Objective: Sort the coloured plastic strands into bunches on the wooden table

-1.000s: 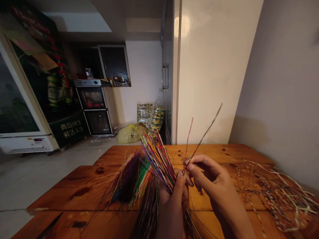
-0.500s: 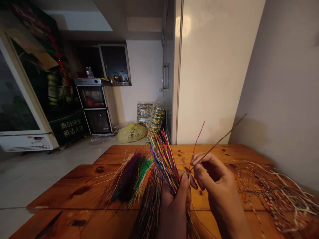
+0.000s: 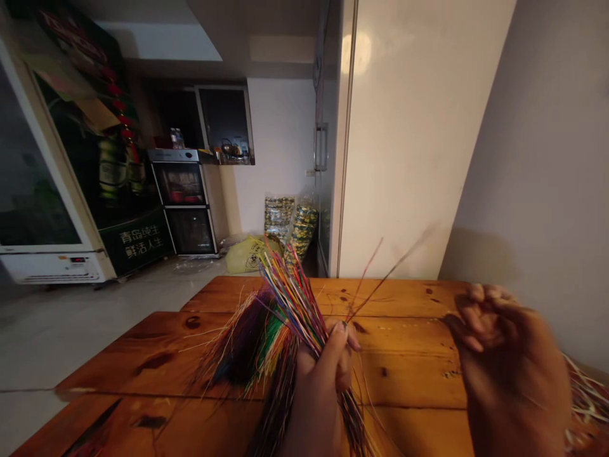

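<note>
My left hand is closed round a bundle of thin multicoloured cords, whose ends fan up and to the left. Between its thumb and forefinger it also pinches a dark strand and a red strand, both sticking up to the right. My right hand is raised well to the right, apart from the bundle. Its fingers are loosely bent, thumb apart from them, slightly blurred, with nothing visible in them. Left of the bundle, a pile of loose cords in purple, black, green and orange lies on the wooden table.
Tangled pale and dark cords lie at the table's right edge, partly behind my right hand. Beyond the table are a tall cabinet, a yellow plastic bag, a small two-door cabinet and a drinks fridge.
My right hand has let go of the dark and red strands and moved away to the right. My left hand and the bundle have shifted slightly left in view.
</note>
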{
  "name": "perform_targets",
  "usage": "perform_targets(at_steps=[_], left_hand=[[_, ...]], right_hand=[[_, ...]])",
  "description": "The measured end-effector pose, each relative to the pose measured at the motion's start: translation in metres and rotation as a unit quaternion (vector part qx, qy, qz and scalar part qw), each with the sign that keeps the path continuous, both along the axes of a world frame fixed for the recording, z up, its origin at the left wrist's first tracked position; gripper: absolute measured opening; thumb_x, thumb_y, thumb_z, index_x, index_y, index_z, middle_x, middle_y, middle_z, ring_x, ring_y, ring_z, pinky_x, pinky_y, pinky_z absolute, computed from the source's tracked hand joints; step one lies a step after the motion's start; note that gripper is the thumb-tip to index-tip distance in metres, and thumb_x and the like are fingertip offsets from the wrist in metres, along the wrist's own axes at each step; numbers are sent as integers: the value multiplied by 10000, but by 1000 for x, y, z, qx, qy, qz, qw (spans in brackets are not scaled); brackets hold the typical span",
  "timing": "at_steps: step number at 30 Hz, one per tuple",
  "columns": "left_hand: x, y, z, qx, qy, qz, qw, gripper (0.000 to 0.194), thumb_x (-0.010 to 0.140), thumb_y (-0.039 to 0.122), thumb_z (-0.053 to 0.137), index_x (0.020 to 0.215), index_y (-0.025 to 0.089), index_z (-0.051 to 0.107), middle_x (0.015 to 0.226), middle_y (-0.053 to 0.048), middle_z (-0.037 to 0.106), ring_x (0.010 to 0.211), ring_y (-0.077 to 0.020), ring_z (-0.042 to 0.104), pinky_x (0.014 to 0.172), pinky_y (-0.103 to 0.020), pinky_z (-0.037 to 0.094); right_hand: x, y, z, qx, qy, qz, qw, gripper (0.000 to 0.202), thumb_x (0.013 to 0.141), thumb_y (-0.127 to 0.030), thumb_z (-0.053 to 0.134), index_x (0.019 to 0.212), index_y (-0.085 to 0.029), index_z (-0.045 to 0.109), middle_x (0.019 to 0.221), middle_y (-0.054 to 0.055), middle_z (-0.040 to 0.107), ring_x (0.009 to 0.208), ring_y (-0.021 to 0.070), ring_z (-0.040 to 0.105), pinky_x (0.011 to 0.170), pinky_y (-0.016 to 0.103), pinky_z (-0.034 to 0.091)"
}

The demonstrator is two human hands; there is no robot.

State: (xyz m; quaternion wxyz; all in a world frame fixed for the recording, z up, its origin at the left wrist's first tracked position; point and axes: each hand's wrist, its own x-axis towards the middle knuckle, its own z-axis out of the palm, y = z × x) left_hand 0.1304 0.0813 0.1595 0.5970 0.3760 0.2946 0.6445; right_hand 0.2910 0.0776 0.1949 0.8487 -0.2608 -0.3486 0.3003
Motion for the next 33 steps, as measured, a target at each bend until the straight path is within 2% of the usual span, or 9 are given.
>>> perform_targets(at_steps=[2,4,7,11,15,20,24,29,33], left_hand=[[-1,2,3,-2,-13,9,1000,347,711,437,662,591,161,488,432,105,242,413,-42,149,423,-209,153],[-2,2,5,-3,-14,15,1000,342,698,426,675,592,158,490,436,104,256,416,-41,150,415,-205,144],[-1,0,3,-12,-13,21,1000,346,684,429,686,597,159,487,448,100,280,423,-41,169,416,-197,162],[2,-1,0,-36,-19,30,999,353,648,428,717,610,169,481,451,102,283,435,-47,210,433,-188,214],[3,-1,1,-52,-28,41,997,385,599,424,749,604,182,450,454,101,319,436,-47,229,435,-185,228],[3,-3,6,-43,-7,28,999,405,588,481,732,565,173,470,414,106,276,411,-41,175,411,-194,184],[4,-4,3,-44,-11,34,998,402,606,478,730,582,174,466,433,101,293,420,-44,181,418,-197,180],[3,-4,-5,12,26,-11,1000,348,730,458,651,616,165,503,449,97,266,427,-50,180,433,-207,178],[0,-6,-1,23,46,-52,997,335,761,453,613,629,159,521,439,98,250,415,-49,174,428,-218,157]], right_hand=[[-3,0,-1,-27,-19,9,999,28,732,-197,600,747,-214,582,757,-2,470,513,70,360,350,188,215],[-15,2,-4,-79,-79,36,993,108,726,-256,653,821,-223,614,734,-2,518,486,67,378,352,188,253],[-41,6,-9,-134,-190,103,967,241,737,-378,674,909,-216,628,663,-10,537,459,72,398,351,183,303],[-63,6,-12,-127,-229,154,953,228,766,-417,645,849,-210,599,669,-16,532,494,77,438,355,157,320],[-63,6,-12,-117,-223,150,956,208,759,-401,658,797,-206,596,716,-8,561,485,66,443,344,146,330],[-57,7,-13,-112,-233,132,957,209,753,-400,665,769,-200,607,636,-14,552,491,81,468,333,142,341],[-58,6,-13,-97,-238,116,959,194,763,-377,660,748,-196,593,714,2,595,500,74,483,340,139,349],[-53,8,-14,-60,-192,82,976,139,778,-300,640,715,-200,569,697,-20,576,434,48,434,324,141,315],[-45,9,-12,-53,-110,42,992,71,743,-219,649,738,-205,579,640,-37,533,438,50,426,333,144,295]])
